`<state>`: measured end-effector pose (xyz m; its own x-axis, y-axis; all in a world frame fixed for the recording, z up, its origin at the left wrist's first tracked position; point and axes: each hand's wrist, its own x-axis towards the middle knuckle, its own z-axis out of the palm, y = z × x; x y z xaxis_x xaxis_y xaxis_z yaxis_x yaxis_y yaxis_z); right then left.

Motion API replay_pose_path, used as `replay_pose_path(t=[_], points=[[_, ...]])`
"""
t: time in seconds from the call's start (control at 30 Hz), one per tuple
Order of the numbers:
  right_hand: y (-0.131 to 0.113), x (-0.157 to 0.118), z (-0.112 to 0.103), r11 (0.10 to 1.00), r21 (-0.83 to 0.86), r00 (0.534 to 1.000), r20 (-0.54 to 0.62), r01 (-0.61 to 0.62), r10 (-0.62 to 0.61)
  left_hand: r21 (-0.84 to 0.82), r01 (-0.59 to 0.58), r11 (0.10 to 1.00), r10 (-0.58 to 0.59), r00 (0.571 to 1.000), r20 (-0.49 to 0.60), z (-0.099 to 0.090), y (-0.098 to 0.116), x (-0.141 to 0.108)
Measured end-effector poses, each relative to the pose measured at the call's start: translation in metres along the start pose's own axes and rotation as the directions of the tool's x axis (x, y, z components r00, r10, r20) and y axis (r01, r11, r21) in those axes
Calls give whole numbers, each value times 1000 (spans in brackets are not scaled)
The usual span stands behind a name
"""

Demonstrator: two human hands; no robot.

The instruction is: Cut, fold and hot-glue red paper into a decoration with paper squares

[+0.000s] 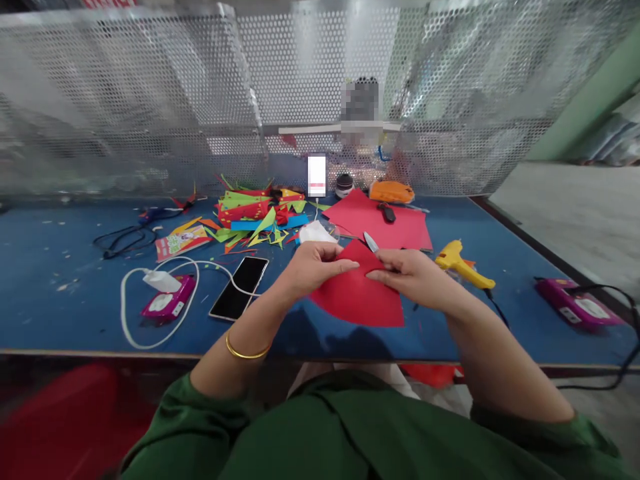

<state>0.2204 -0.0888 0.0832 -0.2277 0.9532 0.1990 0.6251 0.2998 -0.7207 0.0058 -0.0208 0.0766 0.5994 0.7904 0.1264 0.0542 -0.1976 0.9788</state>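
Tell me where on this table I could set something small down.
Mostly bare blue table lies between the yellow glue gun and the right-hand purple socket box, and left of the looped white cable, apart from small marks. It's crowded beyond the left hand and right hand, where paper scraps and red sheets lie.

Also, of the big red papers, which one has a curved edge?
The red sheet held by the left hand and right hand: its lower edge curves. The red papers lying behind it on the table show straight edges.
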Motion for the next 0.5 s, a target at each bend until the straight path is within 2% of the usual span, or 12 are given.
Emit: replay_pose_path(t=[0.07,0.17,0.23,0.27,0.3,0.37,0.43,0.5], points=[[2,-1,10,986,155,998,-35,-55,61,-106,52,993,-61,995,-84,4,-2,-8],[12,-8,26,922,369,988,-50,-117,146,-97,-23,995,-10,945,-327,3,-11,-18],[17,-14,34,924,377,982,-145,-60,122,-34,-95,995,72,905,-420,1,-16,-22],[19,-16,36,944,329,968,-239,4,79,22,-138,990,134,888,-439,-1,-17,-23],[19,-18,37,968,238,938,-346,74,14,96,-193,977,215,871,-441,-3,-16,-24],[17,-22,34,981,-43,839,-512,191,-186,313,-333,889,438,817,-375,-10,-11,-25],[14,-27,29,904,-342,755,-513,256,-408,504,-490,712,649,733,-204,-17,-7,-28],[15,-32,29,788,-539,732,-402,296,-550,640,-521,565,704,709,-44,-25,-12,-36]])
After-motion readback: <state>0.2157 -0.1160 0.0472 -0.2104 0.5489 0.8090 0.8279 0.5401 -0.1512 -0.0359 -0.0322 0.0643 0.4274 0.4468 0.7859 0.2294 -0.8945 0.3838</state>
